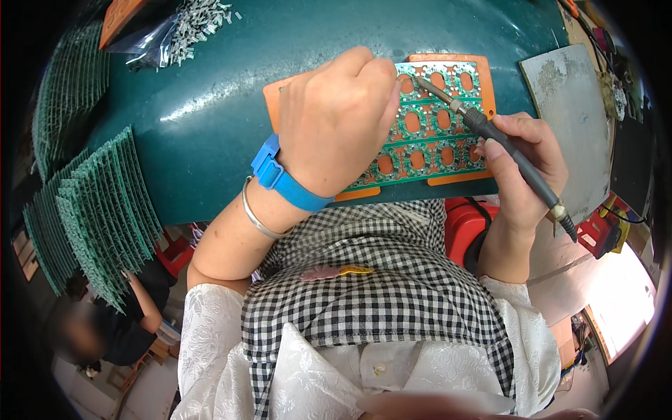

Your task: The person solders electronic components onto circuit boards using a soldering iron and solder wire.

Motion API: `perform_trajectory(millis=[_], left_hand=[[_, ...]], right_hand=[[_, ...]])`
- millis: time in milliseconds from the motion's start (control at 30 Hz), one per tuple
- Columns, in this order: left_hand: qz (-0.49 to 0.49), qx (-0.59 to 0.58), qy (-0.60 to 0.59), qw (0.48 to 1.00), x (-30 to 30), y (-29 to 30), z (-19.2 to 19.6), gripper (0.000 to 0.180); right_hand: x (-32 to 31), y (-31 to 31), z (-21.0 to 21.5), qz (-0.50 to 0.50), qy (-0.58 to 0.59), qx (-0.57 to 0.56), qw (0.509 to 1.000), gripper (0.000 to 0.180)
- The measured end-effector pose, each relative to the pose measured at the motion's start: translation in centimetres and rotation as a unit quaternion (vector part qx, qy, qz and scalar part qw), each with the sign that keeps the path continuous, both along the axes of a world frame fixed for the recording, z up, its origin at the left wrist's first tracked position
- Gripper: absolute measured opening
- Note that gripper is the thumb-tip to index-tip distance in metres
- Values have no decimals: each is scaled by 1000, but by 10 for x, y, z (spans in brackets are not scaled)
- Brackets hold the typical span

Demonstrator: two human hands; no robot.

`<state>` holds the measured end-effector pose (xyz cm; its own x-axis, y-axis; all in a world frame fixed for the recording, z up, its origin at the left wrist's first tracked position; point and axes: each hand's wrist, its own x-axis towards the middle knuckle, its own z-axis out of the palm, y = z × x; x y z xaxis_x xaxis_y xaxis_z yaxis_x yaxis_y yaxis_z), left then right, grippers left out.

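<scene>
A green circuit board panel [425,145] with rows of oval cut-outs lies on an orange holder [484,73] on the table. My right hand [519,192] grips a soldering iron [514,154] by its dark handle, and the metal tip reaches the panel's top row. Over the panel's left part, my left hand [339,115] is closed with its back upward. Its fingertips are hidden, so whatever they pinch does not show. A blue strap [297,190] and a metal bangle circle my left wrist.
Stacks of green circuit panels [105,210] stand along the left edge. Small whitish parts [199,28] spill beside a clear bag at the back left. A worn grey board [568,112] lies right of the holder. Another person [129,322] is at the lower left.
</scene>
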<state>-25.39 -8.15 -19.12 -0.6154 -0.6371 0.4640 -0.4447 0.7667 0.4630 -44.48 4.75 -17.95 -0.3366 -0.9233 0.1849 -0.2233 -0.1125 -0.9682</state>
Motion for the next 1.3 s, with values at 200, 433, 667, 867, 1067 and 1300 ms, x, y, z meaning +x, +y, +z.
perform_trajectory(millis=[200,433,667,867,1067,1300], left_hand=[[-18,14,6,1000,2,3,8,14],[-14,32,7,999,6,8,17,12],[-22,40,-3,999,-3,12,13,11],[-12,9,-6,1000,-6,10,6,12],[3,-10,-39,999,-8,12,5,13],[10,-8,-59,998,-11,13,4,12]], right_hand=[[-3,4,2,-2,40,6,999,23],[-14,11,4,-52,-52,-59,996,23],[-15,16,-3,-47,-29,-12,998,24],[-13,16,-7,-24,-43,-9,999,25],[-13,16,-8,-25,-33,-10,999,24],[-12,15,-3,-20,-23,-2,1000,22]])
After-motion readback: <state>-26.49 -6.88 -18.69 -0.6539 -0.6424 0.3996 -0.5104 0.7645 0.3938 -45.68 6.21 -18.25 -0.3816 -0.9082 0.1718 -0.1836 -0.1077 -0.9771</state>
